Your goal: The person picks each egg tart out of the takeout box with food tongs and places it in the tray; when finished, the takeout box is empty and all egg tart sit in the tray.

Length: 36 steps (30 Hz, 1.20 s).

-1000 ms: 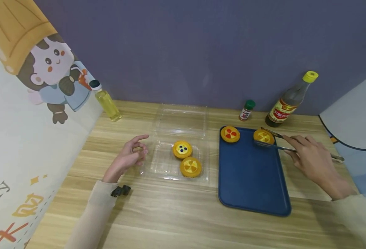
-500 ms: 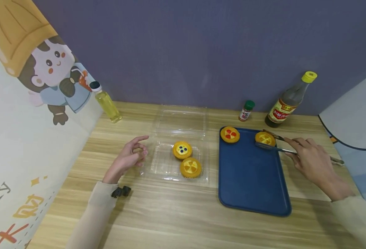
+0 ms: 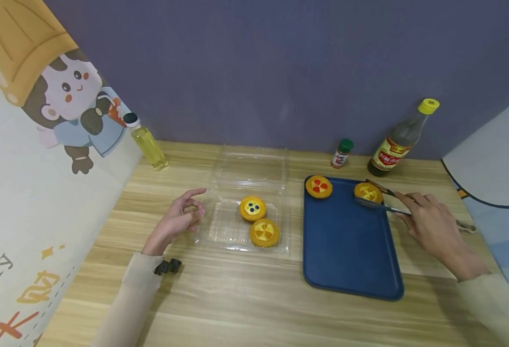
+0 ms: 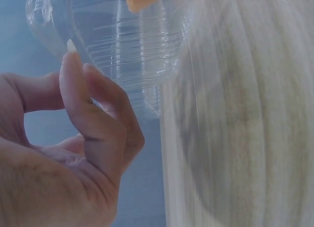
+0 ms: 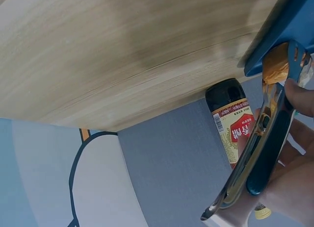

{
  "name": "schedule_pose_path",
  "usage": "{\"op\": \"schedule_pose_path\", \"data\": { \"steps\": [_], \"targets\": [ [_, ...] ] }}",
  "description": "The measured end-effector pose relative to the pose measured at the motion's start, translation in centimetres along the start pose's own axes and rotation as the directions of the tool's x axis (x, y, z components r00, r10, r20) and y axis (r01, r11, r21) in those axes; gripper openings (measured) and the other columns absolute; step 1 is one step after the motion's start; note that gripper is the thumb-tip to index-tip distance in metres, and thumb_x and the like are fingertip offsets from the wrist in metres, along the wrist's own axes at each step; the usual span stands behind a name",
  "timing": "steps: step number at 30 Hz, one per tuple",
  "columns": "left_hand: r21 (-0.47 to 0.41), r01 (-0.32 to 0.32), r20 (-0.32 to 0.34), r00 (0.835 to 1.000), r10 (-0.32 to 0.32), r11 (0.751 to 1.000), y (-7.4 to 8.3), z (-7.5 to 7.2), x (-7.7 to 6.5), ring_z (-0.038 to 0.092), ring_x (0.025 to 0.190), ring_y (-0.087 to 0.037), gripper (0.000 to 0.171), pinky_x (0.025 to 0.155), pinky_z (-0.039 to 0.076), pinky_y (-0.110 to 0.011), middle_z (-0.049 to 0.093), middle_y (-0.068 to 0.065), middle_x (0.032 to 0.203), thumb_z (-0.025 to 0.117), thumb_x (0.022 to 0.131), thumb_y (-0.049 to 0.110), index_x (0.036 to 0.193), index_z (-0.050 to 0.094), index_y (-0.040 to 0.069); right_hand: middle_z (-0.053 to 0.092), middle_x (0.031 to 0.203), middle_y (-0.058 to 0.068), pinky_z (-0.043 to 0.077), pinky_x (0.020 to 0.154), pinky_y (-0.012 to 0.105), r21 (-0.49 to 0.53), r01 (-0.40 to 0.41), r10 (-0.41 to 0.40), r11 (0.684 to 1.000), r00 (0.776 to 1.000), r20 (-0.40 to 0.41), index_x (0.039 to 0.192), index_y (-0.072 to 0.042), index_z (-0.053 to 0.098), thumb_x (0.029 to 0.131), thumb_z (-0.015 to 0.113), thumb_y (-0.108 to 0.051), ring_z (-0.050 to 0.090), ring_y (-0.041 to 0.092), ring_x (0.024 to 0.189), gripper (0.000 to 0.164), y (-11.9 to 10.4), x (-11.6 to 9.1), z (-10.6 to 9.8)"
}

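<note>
My right hand (image 3: 434, 226) grips metal tongs (image 3: 396, 210) over the far right corner of a dark blue tray (image 3: 349, 246). The tong tips stand on either side of a tart with yellow wedge topping (image 3: 368, 192), seen from the side in the right wrist view as an orange crust (image 5: 276, 65). On the tray's far left corner is a tart with red pieces (image 3: 319, 186). My left hand (image 3: 177, 219), fingers loosely bent and holding nothing, hovers left of a clear plastic container (image 3: 230, 224). Inside it, a blue-dotted tart (image 3: 253, 208) touches another yellow-wedge tart (image 3: 264, 233).
The container's clear lid (image 3: 252, 166) lies folded back toward the wall. Behind the tray stand a green-capped spice jar (image 3: 340, 156) and a dark sauce bottle with a yellow cap (image 3: 395, 147). A bottle of yellow oil (image 3: 149, 147) is at the back left.
The tongs and the tart between their tips have shifted slightly to the right on the tray. My left hand and the container have stayed in place.
</note>
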<state>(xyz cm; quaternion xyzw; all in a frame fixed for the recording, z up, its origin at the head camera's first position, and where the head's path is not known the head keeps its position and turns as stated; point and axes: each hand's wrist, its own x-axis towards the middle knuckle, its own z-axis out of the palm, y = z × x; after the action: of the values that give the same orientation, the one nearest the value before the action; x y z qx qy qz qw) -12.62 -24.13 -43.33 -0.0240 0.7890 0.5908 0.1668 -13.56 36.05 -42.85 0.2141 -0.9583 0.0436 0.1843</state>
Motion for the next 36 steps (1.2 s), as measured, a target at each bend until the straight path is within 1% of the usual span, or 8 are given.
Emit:
{"op": "schedule_pose_path", "data": {
  "steps": [5, 11, 18, 24, 29, 32, 36],
  "targets": [
    [0.002, 0.002, -0.005, 1.000, -0.002, 1.000, 0.0, 0.0, 0.0, 0.060, 0.077, -0.016, 0.070, 0.056, 0.057, -0.024, 0.054, -0.018, 0.119, 0.058, 0.100, -0.001, 0.163, 0.032, 0.013, 0.068, 0.117, 0.025, 0.049, 0.062, 0.062, -0.001, -0.001, 0.001, 1.000, 1.000, 0.004, 0.140, -0.003, 0.061, 0.080, 0.085, -0.005, 0.061, 0.048, 0.102, 0.064, -0.1, 0.0, -0.1],
    [0.010, -0.002, -0.006, 1.000, 0.002, 1.000, 0.0, -0.1, 0.0, 0.060, 0.078, -0.016, 0.069, 0.059, 0.058, -0.026, 0.054, -0.017, 0.119, 0.058, 0.100, 0.000, 0.163, 0.032, 0.013, 0.065, 0.122, 0.026, 0.047, 0.066, 0.061, -0.003, -0.007, 0.007, 1.000, 1.000, 0.008, 0.144, -0.003, 0.058, 0.081, 0.085, -0.003, 0.059, 0.050, 0.108, 0.070, -0.1, 0.0, -0.2],
    [0.002, 0.009, -0.008, 1.000, -0.009, 1.000, -0.2, -0.1, 0.1, 0.060, 0.078, -0.016, 0.068, 0.060, 0.059, -0.026, 0.054, -0.015, 0.119, 0.058, 0.101, 0.000, 0.163, 0.033, 0.014, 0.065, 0.124, 0.024, 0.046, 0.071, 0.061, -0.011, 0.007, -0.007, 1.000, 1.000, -0.006, 0.146, -0.005, 0.057, 0.082, 0.084, -0.002, 0.059, 0.048, 0.108, 0.069, -0.8, 0.2, -0.9],
    [-0.005, 0.017, -0.003, 1.000, -0.017, 1.000, -0.1, -0.2, 0.0, 0.059, 0.077, -0.016, 0.069, 0.058, 0.056, -0.024, 0.053, -0.013, 0.118, 0.055, 0.101, 0.000, 0.163, 0.032, 0.015, 0.064, 0.128, 0.022, 0.047, 0.076, 0.063, -0.004, 0.055, -0.055, 0.998, 0.998, -0.019, 0.148, -0.008, 0.055, 0.080, 0.085, -0.001, 0.059, 0.047, 0.112, 0.075, -2.6, 0.8, -1.9],
    [-0.005, 0.010, 0.004, 1.000, -0.010, 1.000, -0.1, -0.2, 0.0, 0.058, 0.077, -0.014, 0.070, 0.058, 0.055, -0.024, 0.053, -0.016, 0.120, 0.055, 0.101, -0.001, 0.164, 0.030, 0.015, 0.063, 0.130, 0.020, 0.048, 0.081, 0.063, 0.020, 0.105, -0.104, 0.994, 0.994, -0.022, 0.150, -0.009, 0.054, 0.081, 0.085, -0.002, 0.059, 0.046, 0.115, 0.077, -4.8, 1.8, -2.4],
    [-0.007, 0.012, 0.001, 1.000, -0.012, 1.000, -0.2, -0.1, 0.0, 0.058, 0.077, -0.014, 0.070, 0.058, 0.055, -0.023, 0.053, -0.018, 0.122, 0.055, 0.100, -0.002, 0.164, 0.030, 0.015, 0.064, 0.131, 0.020, 0.050, 0.081, 0.062, 0.035, 0.140, -0.139, 0.989, 0.990, -0.036, 0.150, -0.008, 0.054, 0.082, 0.084, -0.005, 0.060, 0.045, 0.114, 0.075, -6.1, 2.6, -2.5],
    [-0.018, 0.007, -0.002, 1.000, -0.007, 1.000, -0.2, 0.0, 0.0, 0.058, 0.076, -0.014, 0.070, 0.056, 0.054, -0.022, 0.053, -0.018, 0.120, 0.055, 0.100, -0.003, 0.164, 0.031, 0.014, 0.065, 0.131, 0.021, 0.051, 0.080, 0.060, 0.064, 0.190, -0.186, 0.980, 0.980, -0.067, 0.149, -0.007, 0.056, 0.083, 0.084, -0.010, 0.062, 0.044, 0.111, 0.072, -7.9, 3.8, -2.5]
  ]
}}
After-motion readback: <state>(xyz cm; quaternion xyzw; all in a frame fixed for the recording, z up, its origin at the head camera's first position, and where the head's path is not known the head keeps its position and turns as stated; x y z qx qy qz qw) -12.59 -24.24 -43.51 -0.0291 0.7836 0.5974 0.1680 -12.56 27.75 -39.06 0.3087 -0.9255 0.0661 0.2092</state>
